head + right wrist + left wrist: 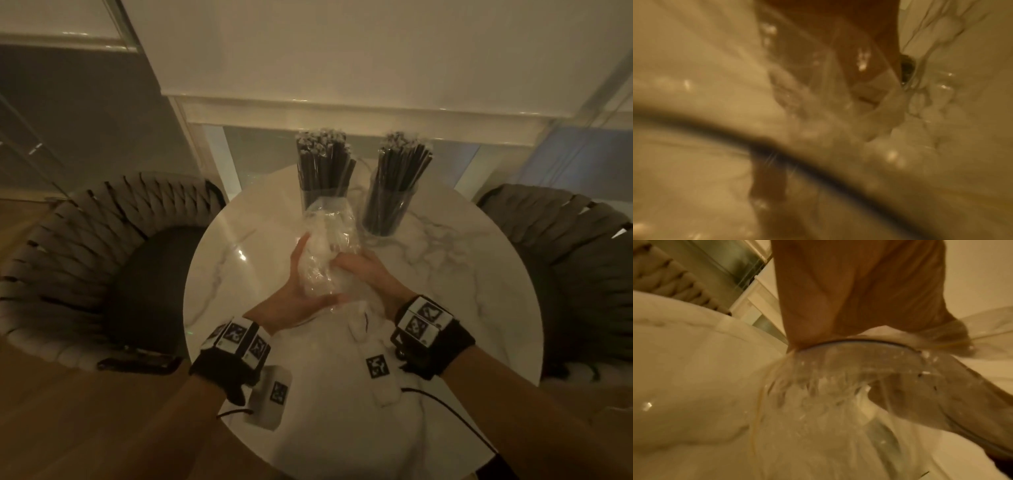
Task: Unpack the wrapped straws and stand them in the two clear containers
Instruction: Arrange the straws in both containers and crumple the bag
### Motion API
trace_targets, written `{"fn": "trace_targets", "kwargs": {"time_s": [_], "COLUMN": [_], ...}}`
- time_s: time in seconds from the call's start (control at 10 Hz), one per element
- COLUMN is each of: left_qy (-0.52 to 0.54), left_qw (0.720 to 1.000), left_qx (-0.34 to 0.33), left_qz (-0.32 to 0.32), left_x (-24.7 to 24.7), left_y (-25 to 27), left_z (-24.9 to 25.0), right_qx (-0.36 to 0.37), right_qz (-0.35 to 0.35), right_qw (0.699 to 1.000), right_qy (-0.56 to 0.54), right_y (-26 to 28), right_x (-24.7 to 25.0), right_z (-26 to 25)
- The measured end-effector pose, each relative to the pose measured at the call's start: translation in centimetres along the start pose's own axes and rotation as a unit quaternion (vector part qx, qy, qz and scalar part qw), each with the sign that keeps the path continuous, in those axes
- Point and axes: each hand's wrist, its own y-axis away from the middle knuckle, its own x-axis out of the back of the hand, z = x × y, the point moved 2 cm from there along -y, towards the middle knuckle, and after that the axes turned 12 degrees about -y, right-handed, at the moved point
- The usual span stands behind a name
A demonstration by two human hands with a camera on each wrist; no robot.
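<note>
A: While looking down from the head view, where to find the plastic wrap [325, 253]?

B: Crumpled, clear, held up over the middle of the round marble desk [462, 274]. Cradled from below by the left hand [298, 294], palm up, fingers and thumb curled round it. Gripped from the other side by the right hand [363, 274], fingers bent into the film.

A: And the straws?

B: Dark straws [323, 161] standing upright in the left container [308, 198], partly hidden behind the wrap. More of them [404, 161] leaning slightly in the right container [390, 212], just beside the first, both at the far side of the desk. Each straw top capped in clear film.

A: Anything else nearby?

B: Two white tagged blocks [376, 366] lying on the near part of the desk. Woven chairs [85, 246] to either side.

A: Over to the left wrist?

B: Broad palm of the left hand [859, 296] filling the top, wrap [828, 394] bunched against it and spilling down. Pale desk [684, 369] below left, woven chair back [674, 280] beyond.

A: Right wrist?

B: Mostly blur. Glinting folds of wrap [931, 121] pressed close to the lens, a strip of the right hand [869, 40] behind the film. Impossible to tell the finger positions from here.
</note>
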Motion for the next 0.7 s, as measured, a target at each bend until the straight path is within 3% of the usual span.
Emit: {"fn": "trace_targets", "kwargs": {"time_s": [0.1, 0.2, 0.3, 0.4, 0.5, 0.6, 0.7], "left_qy": [-0.049, -0.172, -0.245, -0.164, -0.055, 0.066, 0.130], "left_qw": [0.999, 0.983, 0.968, 0.986, 0.998, 0.995, 0.984], "left_qx": [-0.021, 0.010, 0.026, 0.000, -0.004, 0.027, 0.094], "left_qz": [0.007, -0.057, -0.043, -0.029, 0.008, 0.063, 0.072], "left_x": [-0.6, -0.4, -1.2, -4.4, -9.1, -14.4, -21.6], "left_y": [-0.6, -0.4, -0.3, -0.3, -1.1, -1.3, -1.4], "left_z": [1.2, 1.3, 1.6, 4.0, 6.8, 9.1, 9.5], "right_qx": [0.007, 0.089, 0.234, 0.213, 0.153, 0.109, 0.104], "right_qz": [0.019, 0.070, 0.127, 0.043, 0.022, -0.041, -0.042], "right_qw": [1.000, 0.988, 0.939, 0.929, 0.973, 0.992, 0.994], "right_qy": [-0.010, 0.109, 0.216, 0.300, 0.170, -0.052, -0.010], "right_y": [1.5, 2.6, 4.5, 7.1, 9.3, 12.1, 16.3], "right_x": [0.8, 3.9, 7.2, 8.3, 10.0, 14.0, 18.9], "right_z": [-0.7, -0.8, -1.6, -1.6, 0.3, 1.4, 0.5]}}
